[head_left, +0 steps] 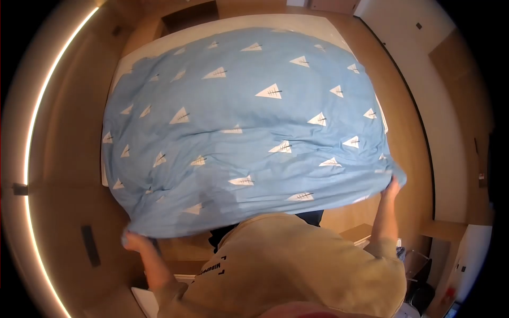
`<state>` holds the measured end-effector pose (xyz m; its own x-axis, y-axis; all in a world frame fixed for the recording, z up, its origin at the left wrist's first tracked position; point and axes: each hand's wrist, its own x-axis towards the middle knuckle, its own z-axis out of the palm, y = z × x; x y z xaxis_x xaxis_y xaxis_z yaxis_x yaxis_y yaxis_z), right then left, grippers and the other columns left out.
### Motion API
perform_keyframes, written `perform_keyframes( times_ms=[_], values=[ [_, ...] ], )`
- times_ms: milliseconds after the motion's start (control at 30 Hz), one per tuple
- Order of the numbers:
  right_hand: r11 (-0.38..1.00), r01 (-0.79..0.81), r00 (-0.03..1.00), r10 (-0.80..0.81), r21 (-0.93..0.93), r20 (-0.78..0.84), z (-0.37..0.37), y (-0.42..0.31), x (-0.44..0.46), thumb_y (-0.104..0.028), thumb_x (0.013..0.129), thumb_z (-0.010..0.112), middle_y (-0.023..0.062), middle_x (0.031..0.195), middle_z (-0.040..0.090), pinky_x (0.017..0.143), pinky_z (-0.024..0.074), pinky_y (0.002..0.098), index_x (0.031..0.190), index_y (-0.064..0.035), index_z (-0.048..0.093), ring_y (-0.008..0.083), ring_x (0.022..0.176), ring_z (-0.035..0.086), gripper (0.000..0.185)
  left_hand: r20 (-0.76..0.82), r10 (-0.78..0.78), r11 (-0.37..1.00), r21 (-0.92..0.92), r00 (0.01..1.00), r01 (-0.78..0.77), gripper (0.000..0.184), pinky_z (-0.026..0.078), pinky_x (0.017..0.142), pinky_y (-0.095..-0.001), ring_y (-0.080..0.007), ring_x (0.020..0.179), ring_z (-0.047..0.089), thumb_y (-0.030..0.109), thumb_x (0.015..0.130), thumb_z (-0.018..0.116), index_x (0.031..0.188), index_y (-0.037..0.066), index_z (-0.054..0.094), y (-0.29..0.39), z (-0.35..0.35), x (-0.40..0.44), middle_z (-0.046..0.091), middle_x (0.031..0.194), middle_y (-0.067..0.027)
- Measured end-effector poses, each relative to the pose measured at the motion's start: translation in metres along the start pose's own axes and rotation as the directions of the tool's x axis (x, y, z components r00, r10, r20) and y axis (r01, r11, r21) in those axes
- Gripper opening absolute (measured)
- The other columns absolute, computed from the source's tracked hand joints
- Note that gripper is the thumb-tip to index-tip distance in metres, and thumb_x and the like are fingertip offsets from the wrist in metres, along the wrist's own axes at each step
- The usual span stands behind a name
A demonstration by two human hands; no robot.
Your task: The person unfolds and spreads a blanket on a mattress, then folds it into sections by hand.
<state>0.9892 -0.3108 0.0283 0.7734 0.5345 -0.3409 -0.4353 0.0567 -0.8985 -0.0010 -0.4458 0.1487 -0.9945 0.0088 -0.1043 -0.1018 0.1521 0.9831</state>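
A blue duvet [249, 114] with white tree-like triangles spreads over the bed, wrinkled along its near side. My left hand [132, 241] is closed on its near left corner, arm stretched out to the side. At the near right corner, my right hand [391, 186] grips the cloth, with the fingers partly hidden by the fabric. Between both hands the near edge is lifted and pulled fairly straight in front of my body. A pale mattress or sheet [289, 22] shows along the far edge.
A glowing light strip [33, 116] runs along the left wall. Wooden floor [408, 122] lies right of the bed, up to a pale wall [440, 106]. Behind me on the right are a dark chair [422, 294] and a white-sided cabinet [472, 254].
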Motion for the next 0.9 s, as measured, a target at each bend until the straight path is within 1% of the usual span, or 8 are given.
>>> perform_keyframes(
  times_ms=[133, 300, 367, 467, 500, 733, 833, 900],
  values=[
    [0.768, 0.329, 0.944, -0.279, -0.550, 0.175, 0.244, -0.097, 0.045, -0.026, 0.081, 0.073, 0.0122, 0.106, 0.064, 0.082, 0.0488, 0.0343, 0.118, 0.0016, 0.059, 0.0235, 0.094, 0.060, 0.048, -0.031, 0.305, 0.946, 0.122, 0.952, -0.299, 0.043, 0.053, 0.056, -0.0346, -0.0248, 0.065, 0.060, 0.021, 0.079, 0.072, 0.106, -0.006, 0.054, 0.109, 0.201, 0.056, 0.064, 0.085, -0.0152],
    [0.884, 0.340, 0.896, -0.201, -0.321, 0.397, 0.422, -0.115, 0.042, -0.056, 0.089, 0.058, 0.0197, 0.155, 0.023, 0.114, 0.0230, 0.0372, 0.152, 0.0013, 0.008, 0.0284, 0.141, 0.026, 0.099, 0.637, 0.369, 0.892, -0.447, 0.677, -0.067, 0.071, 0.029, 0.111, -0.0425, -0.0287, 0.128, 0.045, 0.033, 0.088, 0.067, 0.143, 0.003, 0.033, 0.133, 0.386, 0.067, 0.043, 0.144, -0.0159],
    [0.763, 0.429, 0.851, -0.162, -0.484, 0.499, 0.412, -0.059, 0.063, -0.058, 0.083, 0.063, 0.0215, 0.158, 0.014, 0.116, 0.0205, 0.0425, 0.152, 0.0020, 0.004, 0.0327, 0.145, 0.018, 0.108, 0.641, 0.704, 0.578, -0.265, 0.307, -0.772, 0.076, 0.017, 0.115, -0.0433, -0.0301, 0.140, 0.032, 0.032, 0.088, 0.065, 0.148, 0.005, 0.028, 0.094, 0.369, -0.023, 0.038, 0.150, -0.0157],
    [0.420, 0.545, 0.777, 0.071, -0.725, 0.625, 0.314, 0.033, 0.013, -0.049, 0.090, 0.060, 0.0275, 0.144, 0.041, 0.107, 0.0356, 0.0419, 0.148, 0.0003, 0.028, 0.0348, 0.130, 0.044, 0.083, 0.876, 0.480, 0.192, -0.144, -0.036, -0.971, 0.071, 0.009, 0.112, -0.0579, -0.0321, 0.144, 0.026, 0.027, 0.083, 0.065, 0.144, 0.005, 0.036, 0.007, 0.271, -0.119, 0.035, 0.153, -0.0138],
    [-0.047, 0.710, 0.704, 0.005, -0.703, 0.710, 0.248, 0.106, 0.049, -0.043, 0.091, 0.059, 0.0273, 0.123, 0.057, 0.096, 0.0436, 0.0457, 0.135, 0.0011, 0.046, 0.0360, 0.114, 0.057, 0.063, 0.854, 0.501, 0.086, -0.213, -0.143, -0.973, 0.063, 0.015, 0.111, -0.0586, -0.0339, 0.143, 0.028, 0.024, 0.084, 0.064, 0.139, 0.005, 0.042, -0.045, 0.240, -0.126, 0.036, 0.152, -0.0147],
    [0.022, 0.313, 0.714, 0.654, -0.950, 0.250, -0.058, 0.178, -0.134, -0.014, 0.091, 0.047, 0.0131, 0.081, 0.069, 0.065, 0.0542, 0.0363, 0.101, 0.0002, 0.066, 0.0224, 0.070, 0.066, 0.025, 0.738, -0.223, 0.630, 0.608, 0.637, -0.483, 0.043, 0.037, 0.098, -0.0436, -0.0376, 0.115, 0.047, 0.025, 0.096, 0.048, 0.129, -0.002, 0.049, -0.236, 0.006, -0.121, 0.048, 0.129, -0.0228],
    [-0.197, 0.020, 0.688, 0.714, -0.980, -0.129, -0.077, 0.136, -0.175, -0.029, 0.097, 0.050, 0.0091, 0.076, 0.068, 0.062, 0.0558, 0.0357, 0.097, -0.0044, 0.068, 0.0231, 0.069, 0.067, 0.031, 0.445, -0.536, 0.729, 0.673, 0.717, 0.127, 0.041, 0.044, 0.086, -0.0410, -0.0318, 0.100, 0.054, 0.030, 0.099, 0.042, 0.124, -0.002, 0.052, -0.283, -0.028, -0.079, 0.055, 0.115, -0.0181],
    [0.072, -0.362, 0.645, 0.739, -0.929, -0.194, -0.094, 0.147, -0.123, -0.036, 0.096, 0.051, 0.0013, 0.066, 0.059, 0.044, 0.0443, 0.0308, 0.087, -0.0124, 0.062, 0.0152, 0.054, 0.058, 0.028, 0.394, -0.553, 0.717, 0.674, 0.734, 0.179, 0.039, 0.046, 0.075, -0.0388, -0.0276, 0.087, 0.057, 0.031, 0.099, 0.040, 0.118, 0.000, 0.054, -0.271, 0.000, -0.065, 0.059, 0.104, -0.0143]
  ],
)
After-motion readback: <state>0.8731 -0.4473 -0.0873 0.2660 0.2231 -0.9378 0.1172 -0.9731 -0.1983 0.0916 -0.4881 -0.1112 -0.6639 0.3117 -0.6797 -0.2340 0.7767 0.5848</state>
